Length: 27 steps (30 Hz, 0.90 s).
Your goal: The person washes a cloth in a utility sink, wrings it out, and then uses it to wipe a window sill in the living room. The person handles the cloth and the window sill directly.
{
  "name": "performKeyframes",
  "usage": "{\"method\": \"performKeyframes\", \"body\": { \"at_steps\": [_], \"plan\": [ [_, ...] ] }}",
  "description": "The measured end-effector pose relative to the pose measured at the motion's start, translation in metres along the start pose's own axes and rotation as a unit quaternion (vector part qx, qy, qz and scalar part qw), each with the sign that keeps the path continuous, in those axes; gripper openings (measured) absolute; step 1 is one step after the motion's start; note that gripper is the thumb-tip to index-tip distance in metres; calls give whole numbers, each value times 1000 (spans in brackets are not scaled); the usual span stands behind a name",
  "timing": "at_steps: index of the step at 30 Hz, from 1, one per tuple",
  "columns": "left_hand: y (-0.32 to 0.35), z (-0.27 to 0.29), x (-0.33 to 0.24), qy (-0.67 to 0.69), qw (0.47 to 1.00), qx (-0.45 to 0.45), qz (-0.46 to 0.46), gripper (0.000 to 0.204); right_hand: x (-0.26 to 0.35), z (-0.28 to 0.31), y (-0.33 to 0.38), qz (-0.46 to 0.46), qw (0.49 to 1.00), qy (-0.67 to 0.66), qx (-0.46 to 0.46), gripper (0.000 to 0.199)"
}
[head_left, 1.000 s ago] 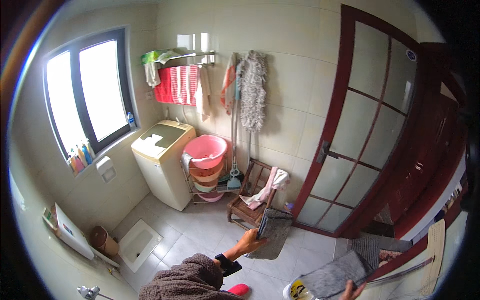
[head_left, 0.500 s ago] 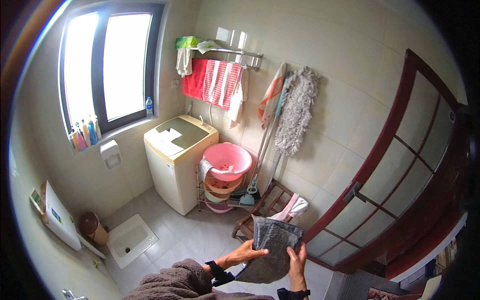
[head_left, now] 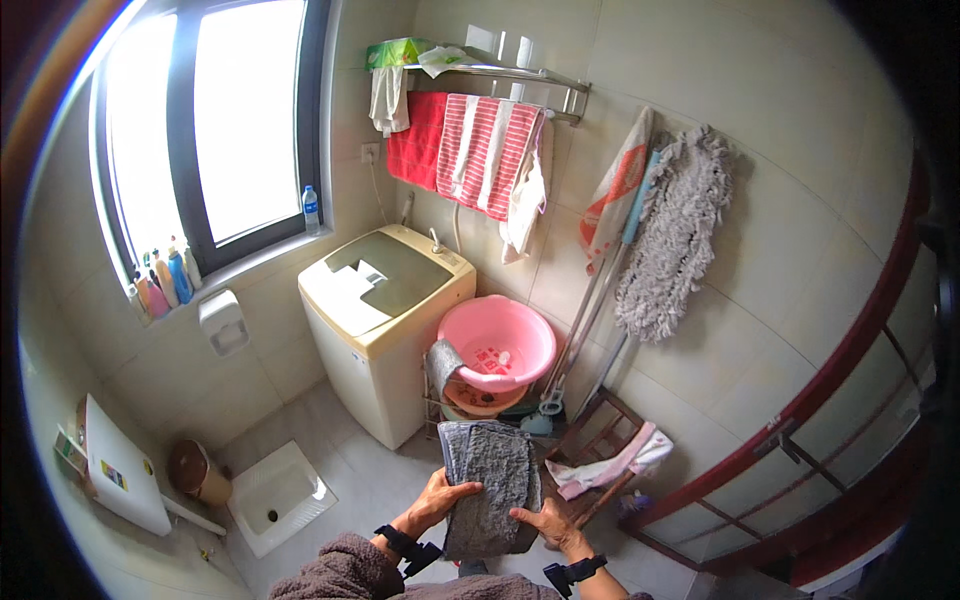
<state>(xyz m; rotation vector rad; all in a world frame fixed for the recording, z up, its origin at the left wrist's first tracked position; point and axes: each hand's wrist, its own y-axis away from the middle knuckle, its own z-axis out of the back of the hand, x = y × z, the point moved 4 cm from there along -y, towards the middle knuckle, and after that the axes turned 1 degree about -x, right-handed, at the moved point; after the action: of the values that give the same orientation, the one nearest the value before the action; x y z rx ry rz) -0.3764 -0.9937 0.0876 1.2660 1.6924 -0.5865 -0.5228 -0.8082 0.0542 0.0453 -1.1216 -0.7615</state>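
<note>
The right hand (head_left: 548,522) has joined the left hand (head_left: 437,500) on the grey cloth (head_left: 488,485); both now grip it, spread flat, near the pink basin (head_left: 500,345).

Washing machine (head_left: 385,315) under window (head_left: 215,120), pink basin (head_left: 497,343), striped towels (head_left: 485,155) on rack, mop (head_left: 675,235).

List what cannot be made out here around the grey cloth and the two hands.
- Head view: the lower end of the grey cloth is hidden behind the left hand and right hand.
- Both forearms are cut off by the lower edge.
- The basins stacked under the pink basin are mostly hidden by it.
</note>
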Motion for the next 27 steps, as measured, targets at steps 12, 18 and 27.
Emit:
{"method": "performKeyframes", "body": {
  "at_steps": [12,18,27],
  "plan": [
    [-234,38,-154,-669,725,113,-119,50,22,106,-222,134,862,-487,-50,87],
    [-373,-11,-174,-741,541,335,-216,42,61,142,-254,246,914,-310,-93,89],
    [-536,4,-56,-812,382,196,-395,75,-6,79,-309,-162,817,-505,-227,28]
  ]
}}
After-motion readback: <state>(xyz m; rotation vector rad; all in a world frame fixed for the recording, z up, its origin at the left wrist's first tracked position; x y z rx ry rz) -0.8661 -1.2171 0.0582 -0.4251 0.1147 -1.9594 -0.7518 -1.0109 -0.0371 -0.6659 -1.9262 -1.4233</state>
